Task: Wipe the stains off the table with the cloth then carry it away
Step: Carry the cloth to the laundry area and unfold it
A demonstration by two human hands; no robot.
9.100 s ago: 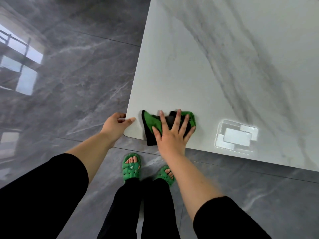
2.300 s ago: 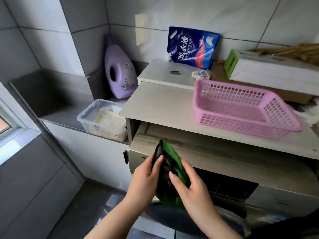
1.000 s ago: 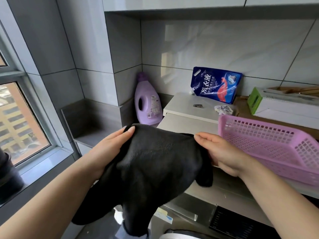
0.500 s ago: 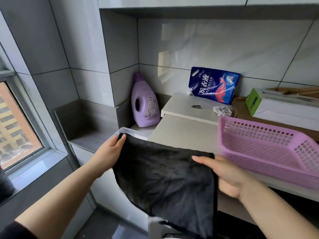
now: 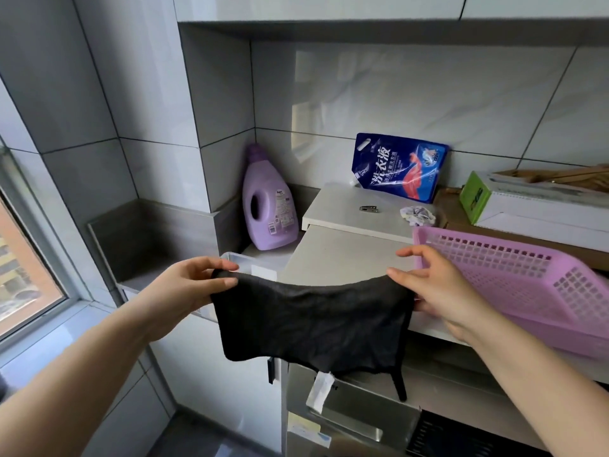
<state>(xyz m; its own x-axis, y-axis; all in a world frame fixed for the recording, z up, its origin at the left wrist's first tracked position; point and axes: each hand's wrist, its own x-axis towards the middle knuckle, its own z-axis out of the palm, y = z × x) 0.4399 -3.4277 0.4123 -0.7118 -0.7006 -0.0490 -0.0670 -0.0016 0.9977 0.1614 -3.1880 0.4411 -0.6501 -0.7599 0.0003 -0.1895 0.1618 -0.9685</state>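
The cloth (image 5: 313,319) hangs spread out in front of me, its black side facing me, a white tag and a small loop dangling from its lower edge. My left hand (image 5: 188,288) pinches its upper left corner. My right hand (image 5: 435,288) pinches its upper right corner. The cloth is held in the air in front of the grey countertop (image 5: 342,255), just off its front edge. The table that was wiped is out of view.
A pink plastic basket (image 5: 527,285) sits on the countertop right of my right hand. Behind stand a purple detergent bottle (image 5: 268,206), a blue refill pouch (image 5: 398,168), a white board (image 5: 356,209) and a green-and-white box (image 5: 527,199). A window (image 5: 23,268) is at left.
Both hands have pulled the cloth's top edge wider apart and lifted it, so it hangs flatter and its tag and loop show below.
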